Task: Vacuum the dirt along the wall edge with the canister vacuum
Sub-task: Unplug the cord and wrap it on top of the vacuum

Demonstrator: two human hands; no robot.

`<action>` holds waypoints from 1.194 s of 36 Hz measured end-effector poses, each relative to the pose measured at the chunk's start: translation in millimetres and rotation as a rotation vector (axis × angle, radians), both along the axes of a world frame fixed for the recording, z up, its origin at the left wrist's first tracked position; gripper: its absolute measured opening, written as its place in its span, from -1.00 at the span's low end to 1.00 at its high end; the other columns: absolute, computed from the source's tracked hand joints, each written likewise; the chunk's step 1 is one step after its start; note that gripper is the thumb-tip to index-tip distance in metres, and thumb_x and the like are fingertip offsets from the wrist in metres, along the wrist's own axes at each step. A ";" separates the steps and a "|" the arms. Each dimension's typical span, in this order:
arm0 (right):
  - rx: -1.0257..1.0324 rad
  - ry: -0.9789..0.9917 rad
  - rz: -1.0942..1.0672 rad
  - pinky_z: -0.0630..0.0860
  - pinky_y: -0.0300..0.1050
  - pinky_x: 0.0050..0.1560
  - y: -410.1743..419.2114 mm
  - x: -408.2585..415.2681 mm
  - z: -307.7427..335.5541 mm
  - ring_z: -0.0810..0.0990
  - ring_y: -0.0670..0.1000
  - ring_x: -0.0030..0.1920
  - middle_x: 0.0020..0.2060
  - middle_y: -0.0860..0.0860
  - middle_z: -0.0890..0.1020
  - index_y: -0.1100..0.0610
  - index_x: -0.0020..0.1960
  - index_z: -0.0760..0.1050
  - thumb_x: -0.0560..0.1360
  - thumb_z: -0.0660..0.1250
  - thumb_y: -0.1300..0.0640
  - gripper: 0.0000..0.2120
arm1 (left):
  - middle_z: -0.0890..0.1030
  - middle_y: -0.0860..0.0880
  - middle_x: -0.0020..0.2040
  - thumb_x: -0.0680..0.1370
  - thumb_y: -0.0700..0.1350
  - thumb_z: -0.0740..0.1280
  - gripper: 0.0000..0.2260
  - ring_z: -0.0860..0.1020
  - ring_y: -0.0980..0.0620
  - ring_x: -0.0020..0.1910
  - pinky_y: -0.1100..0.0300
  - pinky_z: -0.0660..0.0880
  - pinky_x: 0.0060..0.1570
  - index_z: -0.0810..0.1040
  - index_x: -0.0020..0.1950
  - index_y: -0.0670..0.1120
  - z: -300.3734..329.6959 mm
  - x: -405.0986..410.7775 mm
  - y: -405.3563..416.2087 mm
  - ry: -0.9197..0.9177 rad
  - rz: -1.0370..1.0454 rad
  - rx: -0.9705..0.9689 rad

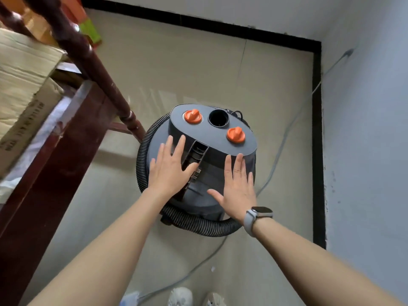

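Both hands are spread flat with straight fingers over the gray canister vacuum (212, 173), and they hold nothing. Left hand (170, 166) lies over the left side of the body, with its thumb near the dark handle slot (195, 154). Right hand (237, 184) lies over the right side, and its fingertips reach the edge of the oval top. Whether the palms really touch the plastic or only hover just above it, I cannot tell. On the right wrist there is a watch (259, 214) with a light gray band.

Under the hands is the beige tile floor (176, 69), and the vacuum stands on it, near the corner where a black baseboard (316, 138) runs along the white wall (364, 129) to the right of the hands. To the left of the hands stands dark red wooden furniture (72, 138) with cardboard boxes (24, 89) on it. A black ribbed hose (143, 160) is wound around the vacuum body, passing below both wrists. A gray power cord (284, 138) goes from the right of the hands up the wall. Beyond the fingertips, the top has a round open port (218, 118) between two orange knobs (193, 116).
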State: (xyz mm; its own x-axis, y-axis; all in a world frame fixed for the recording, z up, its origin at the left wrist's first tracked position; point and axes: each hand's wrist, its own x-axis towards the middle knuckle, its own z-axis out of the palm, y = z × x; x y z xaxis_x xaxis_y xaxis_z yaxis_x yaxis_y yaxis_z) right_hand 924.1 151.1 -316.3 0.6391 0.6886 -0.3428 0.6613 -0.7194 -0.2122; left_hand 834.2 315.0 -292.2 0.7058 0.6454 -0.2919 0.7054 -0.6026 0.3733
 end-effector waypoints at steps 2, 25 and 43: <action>-0.010 0.027 -0.022 -0.16 0.14 0.52 10.7 12.2 -1.4 -0.28 0.18 0.55 0.36 0.14 -0.54 0.08 0.36 -0.62 0.52 0.11 -0.37 0.00 | -0.18 -0.01 0.60 0.58 0.24 0.19 -0.28 -0.17 -0.07 0.57 -0.18 0.07 0.49 -0.17 0.58 0.14 -0.4 7.7 17.3 0.040 -0.092 0.081; -0.064 -0.011 -0.020 -0.11 0.18 0.51 202.5 274.1 8.3 -0.26 0.10 0.56 0.52 0.15 -0.37 0.07 0.54 -0.41 0.47 0.22 -0.36 0.04 | 0.09 -0.06 0.57 0.61 0.21 0.07 -0.45 -0.10 -0.08 0.57 -0.18 0.00 0.46 0.09 0.56 0.08 -40.3 239.2 208.6 0.018 -0.176 0.317; -0.113 -0.045 0.484 -0.08 0.16 0.53 446.5 451.7 22.1 -0.23 0.07 0.57 0.57 0.07 -0.23 -0.04 0.58 -0.28 0.52 0.22 -0.30 -0.10 | -0.06 -0.04 0.61 0.62 0.22 0.02 -0.47 -0.17 -0.09 0.57 -0.09 0.18 0.47 0.03 0.58 0.16 -41.1 332.8 391.9 0.040 0.272 0.153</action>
